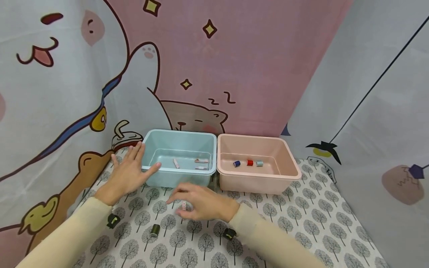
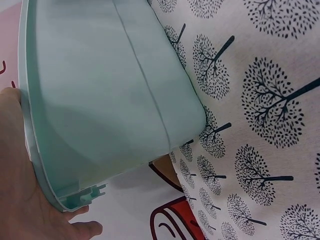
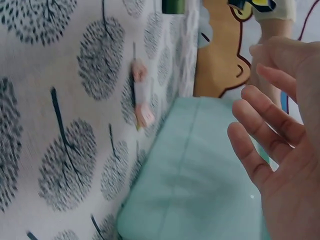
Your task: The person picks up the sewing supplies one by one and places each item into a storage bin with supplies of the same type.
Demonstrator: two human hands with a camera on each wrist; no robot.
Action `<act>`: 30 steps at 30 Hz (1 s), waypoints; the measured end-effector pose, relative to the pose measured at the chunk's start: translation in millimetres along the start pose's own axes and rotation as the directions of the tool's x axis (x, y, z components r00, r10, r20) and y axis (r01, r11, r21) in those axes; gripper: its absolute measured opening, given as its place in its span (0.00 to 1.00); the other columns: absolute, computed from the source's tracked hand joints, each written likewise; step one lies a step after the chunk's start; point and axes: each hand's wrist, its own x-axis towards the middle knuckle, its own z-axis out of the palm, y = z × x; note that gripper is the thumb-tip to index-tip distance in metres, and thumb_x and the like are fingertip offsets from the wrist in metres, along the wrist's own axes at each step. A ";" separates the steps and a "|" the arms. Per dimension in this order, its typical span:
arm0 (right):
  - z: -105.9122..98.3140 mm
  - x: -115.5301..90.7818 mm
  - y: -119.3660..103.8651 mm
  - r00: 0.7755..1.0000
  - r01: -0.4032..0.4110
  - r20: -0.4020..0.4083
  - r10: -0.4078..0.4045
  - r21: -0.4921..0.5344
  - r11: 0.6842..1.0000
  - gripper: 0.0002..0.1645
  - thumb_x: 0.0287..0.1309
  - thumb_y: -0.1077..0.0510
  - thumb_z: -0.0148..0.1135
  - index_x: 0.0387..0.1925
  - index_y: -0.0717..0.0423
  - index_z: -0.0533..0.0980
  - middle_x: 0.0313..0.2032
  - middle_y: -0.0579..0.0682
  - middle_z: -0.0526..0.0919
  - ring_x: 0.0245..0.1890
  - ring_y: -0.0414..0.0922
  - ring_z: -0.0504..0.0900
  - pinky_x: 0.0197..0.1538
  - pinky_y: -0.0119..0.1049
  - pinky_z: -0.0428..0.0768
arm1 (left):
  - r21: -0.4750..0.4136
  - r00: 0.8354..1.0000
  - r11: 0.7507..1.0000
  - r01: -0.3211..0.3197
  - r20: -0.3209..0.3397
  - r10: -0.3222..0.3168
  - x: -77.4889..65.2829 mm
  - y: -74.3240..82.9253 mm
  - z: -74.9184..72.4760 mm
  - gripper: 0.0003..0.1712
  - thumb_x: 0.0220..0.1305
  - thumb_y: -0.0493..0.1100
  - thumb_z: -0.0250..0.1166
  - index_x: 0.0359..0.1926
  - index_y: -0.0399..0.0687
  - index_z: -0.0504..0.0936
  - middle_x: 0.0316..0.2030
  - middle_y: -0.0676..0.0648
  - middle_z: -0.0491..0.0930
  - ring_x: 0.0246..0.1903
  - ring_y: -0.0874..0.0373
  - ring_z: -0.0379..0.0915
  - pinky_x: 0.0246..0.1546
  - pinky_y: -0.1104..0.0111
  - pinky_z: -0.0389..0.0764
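My left hand [image 1: 129,172] lies with spread fingers over the left rim of the light blue bin [image 1: 181,180], its fingers straight and relaxed. In front of that bin, my right hand [image 1: 201,203] hovers with loosely bent fingers and nothing between them. Beneath it on the cloth lies a slim pink-and-white piece [image 3: 142,97], partly covered by the hand in the head view. Similar slim pieces lie inside the blue bin, one at the left [image 1: 175,163] and two at the right [image 1: 201,161]. A dark green thread spool [image 1: 155,230] stands on the cloth nearer to me.
A pink bin [image 1: 258,183] sits right beside the blue one and holds a blue spool [image 1: 236,163], a red spool [image 1: 249,163] and a pale blue-grey spool [image 1: 259,163]. Under everything is a tree-print cloth [image 1: 298,216]. A cartoon-print curtain [image 1: 254,67] hangs behind the bins.
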 end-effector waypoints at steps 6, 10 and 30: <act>17.6 6.1 -5.1 0.995 -0.007 0.102 0.009 -0.019 1.000 0.32 0.79 0.41 0.77 0.78 0.35 0.82 0.73 0.43 0.83 0.65 0.37 0.87 0.67 0.21 0.83 | 0.002 1.000 1.000 0.000 0.000 0.000 0.5 -0.9 0.7 0.70 0.82 0.85 0.50 0.96 0.36 0.43 0.96 0.31 0.39 0.92 0.19 0.41 0.80 0.10 0.24; 30.0 12.3 -7.4 0.989 0.006 0.150 -0.002 -0.027 1.000 0.36 0.77 0.37 0.78 0.80 0.33 0.80 0.75 0.42 0.82 0.61 0.31 0.85 0.64 0.18 0.81 | 0.002 1.000 1.000 0.000 0.000 0.000 0.9 -1.4 0.9 0.70 0.82 0.85 0.49 0.96 0.35 0.43 0.96 0.31 0.39 0.93 0.20 0.40 0.80 0.10 0.24; 58.5 38.2 -18.6 0.963 0.033 0.267 -0.042 0.036 0.999 0.37 0.79 0.40 0.77 0.83 0.31 0.78 0.74 0.40 0.80 0.50 0.24 0.79 0.54 0.11 0.76 | -0.017 1.000 1.000 -0.016 -0.011 0.016 -0.5 -1.3 0.4 0.70 0.82 0.84 0.52 0.96 0.34 0.44 0.95 0.29 0.40 0.92 0.18 0.42 0.79 0.08 0.25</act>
